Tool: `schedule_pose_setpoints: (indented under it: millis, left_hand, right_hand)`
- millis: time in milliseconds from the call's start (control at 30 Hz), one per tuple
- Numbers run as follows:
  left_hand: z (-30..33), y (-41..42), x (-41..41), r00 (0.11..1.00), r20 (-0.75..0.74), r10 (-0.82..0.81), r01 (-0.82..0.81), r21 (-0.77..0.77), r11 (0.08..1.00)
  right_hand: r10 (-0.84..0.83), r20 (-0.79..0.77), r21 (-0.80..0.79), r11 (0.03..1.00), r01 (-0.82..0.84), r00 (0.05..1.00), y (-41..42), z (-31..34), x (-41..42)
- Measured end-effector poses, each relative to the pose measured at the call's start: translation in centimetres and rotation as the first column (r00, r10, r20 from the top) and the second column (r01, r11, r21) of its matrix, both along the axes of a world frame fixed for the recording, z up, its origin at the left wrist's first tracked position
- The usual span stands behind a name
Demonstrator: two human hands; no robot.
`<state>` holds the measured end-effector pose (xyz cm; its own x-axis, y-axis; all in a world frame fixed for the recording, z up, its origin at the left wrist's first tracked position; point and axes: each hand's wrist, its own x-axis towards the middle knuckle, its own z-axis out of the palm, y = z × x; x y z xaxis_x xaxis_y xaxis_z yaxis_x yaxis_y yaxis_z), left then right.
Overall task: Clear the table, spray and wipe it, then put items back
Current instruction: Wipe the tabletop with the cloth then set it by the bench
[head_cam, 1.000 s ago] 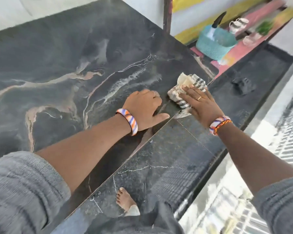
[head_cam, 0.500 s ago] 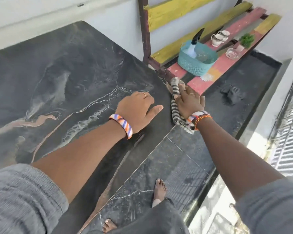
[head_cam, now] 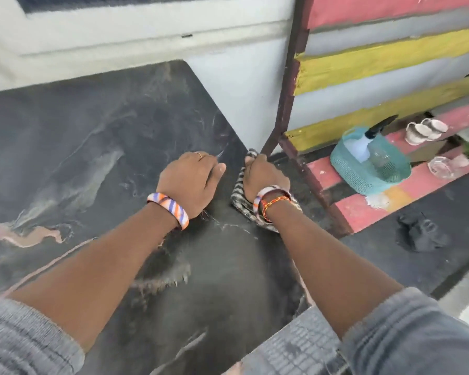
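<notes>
Left hand (head_cam: 191, 180) flat, palm down on dark marble table (head_cam: 65, 147); right hand (head_cam: 264, 175) clutching striped cloth (head_cam: 238, 196) at table's edge

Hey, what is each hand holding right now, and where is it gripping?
The right hand presses the striped cloth at the table's right edge, fingers curled over the cloth's far end. The left hand holds nothing; it rests flat on the table.

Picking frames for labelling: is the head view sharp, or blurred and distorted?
Head view: motion-blurred overall, the striped cloth under the right hand smeared; wide-angle bending curves the table edge and bench frame; soft daylight, no harsh glare.
</notes>
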<state>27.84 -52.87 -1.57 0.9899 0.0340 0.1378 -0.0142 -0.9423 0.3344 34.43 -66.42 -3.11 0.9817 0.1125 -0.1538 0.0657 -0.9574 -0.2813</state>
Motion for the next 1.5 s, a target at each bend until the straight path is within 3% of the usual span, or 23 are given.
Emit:
schedule_pose_setpoints:
  millis: [567, 833, 900, 1067, 1200, 1500]
  left_hand:
    - [-2.1, 15.1, 15.4, 0.957, 0.122, 0.264, -0.269, 0.030, 0.963]
    - [-2.1, 17.0, 16.0, 0.941, 0.124, 0.316, -0.319, 0.005, 0.948]
    - [-1.5, 17.1, 15.5, 0.936, 0.136, 0.324, -0.329, 0.012, 0.944]
    - [0.4, 16.5, 14.0, 0.932, 0.156, 0.328, -0.335, 0.020, 0.942]
    - [0.9, 14.8, 12.0, 0.933, 0.117, 0.341, -0.346, 0.033, 0.938]
    - [1.3, 8.1, 2.4, 0.915, -0.008, 0.403, -0.403, -0.023, 0.915]
  right_hand:
    - [0.179, 0.048, 0.031, 0.983, -0.181, 0.983, 19.4, -0.7, 22.3]
    - [0.268, 0.105, 0.011, 0.963, -0.270, 0.958, 21.1, -1.1, 24.2]
    - [0.387, 0.122, -0.025, 0.922, -0.387, 0.914, 20.8, -1.1, 23.8]
    - [0.700, 0.073, -0.128, 0.713, -0.690, 0.710, 19.8, -0.8, 21.5]
    - [0.794, 0.055, -0.176, 0.604, -0.777, 0.605, 17.6, -0.5, 18.0]
    - [0.918, 0.046, -0.104, 0.396, -0.912, 0.393, 10.8, -0.2, 6.2]
